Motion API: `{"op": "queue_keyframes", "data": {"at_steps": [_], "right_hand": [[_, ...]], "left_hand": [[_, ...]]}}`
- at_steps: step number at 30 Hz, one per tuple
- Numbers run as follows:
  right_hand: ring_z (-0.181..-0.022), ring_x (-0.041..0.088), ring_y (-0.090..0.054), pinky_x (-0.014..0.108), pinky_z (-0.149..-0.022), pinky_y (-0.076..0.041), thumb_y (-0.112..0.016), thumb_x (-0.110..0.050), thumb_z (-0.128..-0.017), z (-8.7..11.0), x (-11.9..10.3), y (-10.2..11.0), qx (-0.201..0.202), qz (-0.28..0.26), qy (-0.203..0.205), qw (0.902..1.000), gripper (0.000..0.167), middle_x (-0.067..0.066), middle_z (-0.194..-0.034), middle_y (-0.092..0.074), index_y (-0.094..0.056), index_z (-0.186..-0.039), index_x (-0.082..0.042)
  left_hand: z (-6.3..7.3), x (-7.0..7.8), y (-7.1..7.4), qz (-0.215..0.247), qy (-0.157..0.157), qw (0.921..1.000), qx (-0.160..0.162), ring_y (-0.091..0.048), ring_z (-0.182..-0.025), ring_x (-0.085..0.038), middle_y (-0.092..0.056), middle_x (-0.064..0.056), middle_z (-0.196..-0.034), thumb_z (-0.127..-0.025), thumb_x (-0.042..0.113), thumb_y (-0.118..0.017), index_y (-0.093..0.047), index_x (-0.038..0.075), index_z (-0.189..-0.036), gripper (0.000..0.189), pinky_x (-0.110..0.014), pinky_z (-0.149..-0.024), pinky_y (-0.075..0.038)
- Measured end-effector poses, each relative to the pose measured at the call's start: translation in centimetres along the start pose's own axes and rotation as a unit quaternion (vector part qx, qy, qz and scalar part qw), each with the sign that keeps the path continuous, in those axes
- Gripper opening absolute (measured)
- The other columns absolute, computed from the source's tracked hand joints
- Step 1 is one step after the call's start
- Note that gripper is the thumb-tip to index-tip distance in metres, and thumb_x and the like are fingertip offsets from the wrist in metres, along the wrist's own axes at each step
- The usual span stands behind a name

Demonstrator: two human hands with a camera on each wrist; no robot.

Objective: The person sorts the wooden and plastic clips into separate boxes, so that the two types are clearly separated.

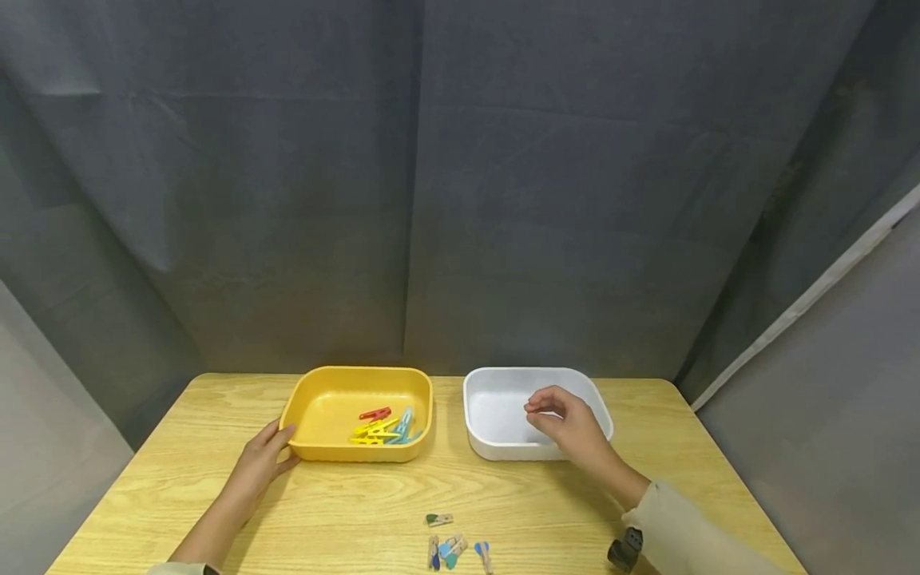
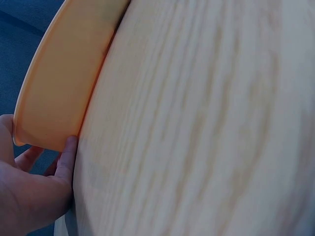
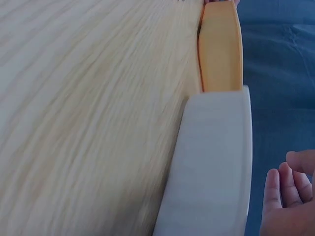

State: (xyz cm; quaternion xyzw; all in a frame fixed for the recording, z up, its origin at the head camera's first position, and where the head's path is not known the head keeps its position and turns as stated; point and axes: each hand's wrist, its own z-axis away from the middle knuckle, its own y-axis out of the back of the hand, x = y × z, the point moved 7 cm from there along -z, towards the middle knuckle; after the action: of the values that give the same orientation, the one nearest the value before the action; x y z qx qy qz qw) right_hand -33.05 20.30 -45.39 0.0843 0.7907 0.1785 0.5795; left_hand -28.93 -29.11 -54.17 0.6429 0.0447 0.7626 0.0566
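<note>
My left hand point(image 1: 260, 463) holds the left end of a yellow plastic tray point(image 1: 309, 453), fingers at its rim and thumb low at the near corner. Red, yellow and light blue plastic clothespins point(image 1: 375, 430) lie inside, toward the tray's right side. Over a white plastic tray point(image 1: 496, 450), my right hand point(image 1: 571, 423) hovers with its fingers loosely bent and thumb near the fingertips; no object shows between them. The right wrist view has that hand point(image 3: 290, 196) beyond the white tray's rim. Nothing is visible on the part of the white tray's floor that shows.
Small wooden clothespins with green and blue decorations point(image 1: 453, 549) lie near the table's front edge, one point(image 1: 439, 519) a little farther back. Both trays stand at the back of the wooden table point(image 1: 345, 511). Grey cloth point(image 1: 417, 200) hangs behind and at the sides.
</note>
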Motion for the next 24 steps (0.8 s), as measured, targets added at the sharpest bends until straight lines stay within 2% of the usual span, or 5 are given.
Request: {"op": "queue_keyframes", "data": {"at_steps": [8,13,16,19,24], "right_hand": [[-0.107,0.021,-0.069,0.012,-0.089,-0.056,-0.073,-0.009,-0.097,1.4,1.6,3.8,0.042,0.039,-0.004,0.9983,0.019,0.017,-0.111,-0.072,-0.068,-0.113,0.0],[-0.109,0.019,-0.068,0.008,-0.09,-0.053,-0.073,-0.011,-0.098,2.3,2.4,6.1,0.083,0.087,-0.004,0.9927,0.019,0.013,-0.114,-0.072,-0.069,-0.115,-0.002],[-0.112,0.017,-0.065,0.008,-0.095,-0.051,-0.074,-0.01,-0.097,2.7,3.0,7.1,0.104,0.11,-0.009,0.9884,0.019,0.012,-0.116,-0.071,-0.07,-0.114,-0.002],[-0.12,0.02,-0.061,0.015,-0.104,-0.05,-0.074,-0.008,-0.096,3.0,3.6,7.8,0.115,0.126,-0.019,0.9852,0.02,0.012,-0.122,-0.068,-0.07,-0.115,-0.001],[-0.132,0.033,-0.052,0.047,-0.111,-0.049,-0.072,0.0,-0.095,3.5,4.3,8.4,0.121,0.125,-0.024,0.9844,0.024,0.019,-0.136,-0.06,-0.068,-0.118,0.004]], "left_hand": [[0.0,-0.1,0.0,-0.001,0.002,1.0,-0.003,-0.026,-0.152,-0.043,-0.019,-0.021,-0.168,-0.11,0.048,-0.043,-0.017,0.005,-0.165,0.074,-0.047,-0.116,-0.045],[0.0,0.0,0.0,-0.003,0.002,1.0,-0.004,-0.026,-0.152,-0.042,-0.019,-0.021,-0.168,-0.111,0.048,-0.042,-0.017,0.005,-0.164,0.073,-0.047,-0.116,-0.045],[0.0,0.0,0.0,-0.004,0.0,1.0,-0.005,-0.026,-0.152,-0.042,-0.019,-0.021,-0.168,-0.111,0.048,-0.042,-0.017,0.005,-0.164,0.073,-0.047,-0.116,-0.045],[0.0,0.0,0.0,-0.004,0.0,1.0,-0.004,-0.026,-0.152,-0.042,-0.019,-0.021,-0.168,-0.111,0.047,-0.041,-0.017,0.005,-0.164,0.072,-0.048,-0.116,-0.045],[0.1,0.0,0.0,-0.005,0.0,1.0,-0.002,-0.026,-0.152,-0.042,-0.02,-0.021,-0.168,-0.111,0.048,-0.042,-0.018,0.006,-0.164,0.072,-0.047,-0.115,-0.046]]}}
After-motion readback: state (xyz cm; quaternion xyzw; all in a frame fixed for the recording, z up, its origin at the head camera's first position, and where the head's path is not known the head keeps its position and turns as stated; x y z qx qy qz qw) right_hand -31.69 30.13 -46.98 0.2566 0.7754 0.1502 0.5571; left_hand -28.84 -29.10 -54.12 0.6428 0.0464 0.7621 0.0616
